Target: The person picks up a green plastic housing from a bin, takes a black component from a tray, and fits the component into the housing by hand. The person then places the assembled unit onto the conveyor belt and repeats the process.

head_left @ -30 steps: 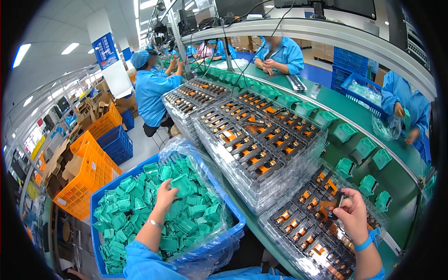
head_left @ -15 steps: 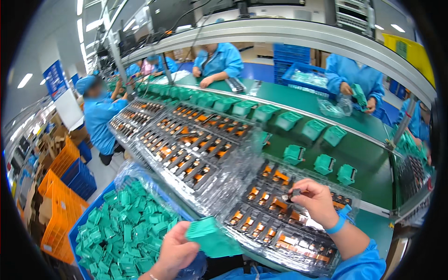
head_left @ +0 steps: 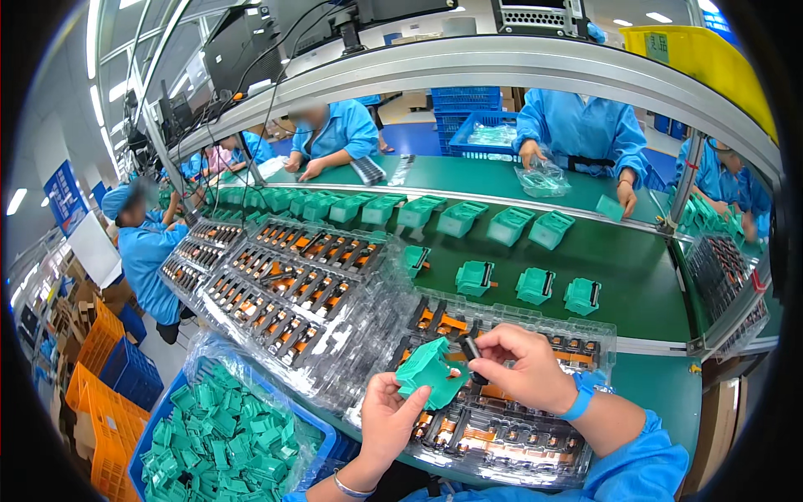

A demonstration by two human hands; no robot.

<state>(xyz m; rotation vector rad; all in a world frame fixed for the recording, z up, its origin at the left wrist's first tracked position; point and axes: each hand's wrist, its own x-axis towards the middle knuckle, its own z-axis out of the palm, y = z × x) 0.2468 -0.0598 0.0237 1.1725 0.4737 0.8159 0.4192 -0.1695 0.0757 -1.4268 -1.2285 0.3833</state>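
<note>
Two hands of ours meet over the near edge of the green tabletop. Around them we see clear plastic trays loaded with small black and orange parts, one directly beneath our hands and more stretching away to the left in long rows. A blue bin lined with a clear bag sits low at our left, heaped with green plastic housings. Further housings stand singly on the tabletop beyond our tray, and a long line of them runs along the far rail. Across the line, other people in blue coats work with their own hands on bags and parts; another person stands at the far left. Nothing lies between our hands and the tray, though our right forearm covers part of it.

Our left hand has its grip closed on a green housing, held up just above the tray, thumb against its lower edge. Our right hand, with a blue band at the wrist, pinches a small dark part between thumb and fingertips, its end touching the housing's right side.
</note>
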